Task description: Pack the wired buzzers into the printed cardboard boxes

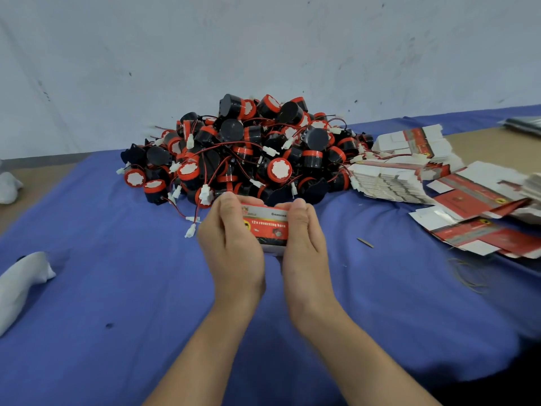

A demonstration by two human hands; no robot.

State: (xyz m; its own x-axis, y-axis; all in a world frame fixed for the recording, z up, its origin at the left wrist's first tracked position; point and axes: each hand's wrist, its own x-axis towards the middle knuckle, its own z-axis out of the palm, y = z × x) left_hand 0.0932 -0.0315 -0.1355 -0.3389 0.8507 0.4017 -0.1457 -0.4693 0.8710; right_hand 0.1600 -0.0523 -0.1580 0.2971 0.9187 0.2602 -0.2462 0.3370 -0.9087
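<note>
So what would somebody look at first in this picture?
The heap of round black-and-red plastic buzzers with red wires, piled mid-back on the blue cloth. Then the left hand and right hand holding a red-and-white printed cardboard box just in front, with flat unfolded cardboard boxes scattered at right.

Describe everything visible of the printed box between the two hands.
The printed box is a small cardboard carton, red on its facing side, with a pale grey band along the top and light lettering that reads "12v reversing horn". It lies lengthwise between the left hand and the right hand, which grip its two ends, just in front of the buzzer pile, over the blue cloth. The hands hide its ends, so I cannot tell whether the flaps are closed.
</note>
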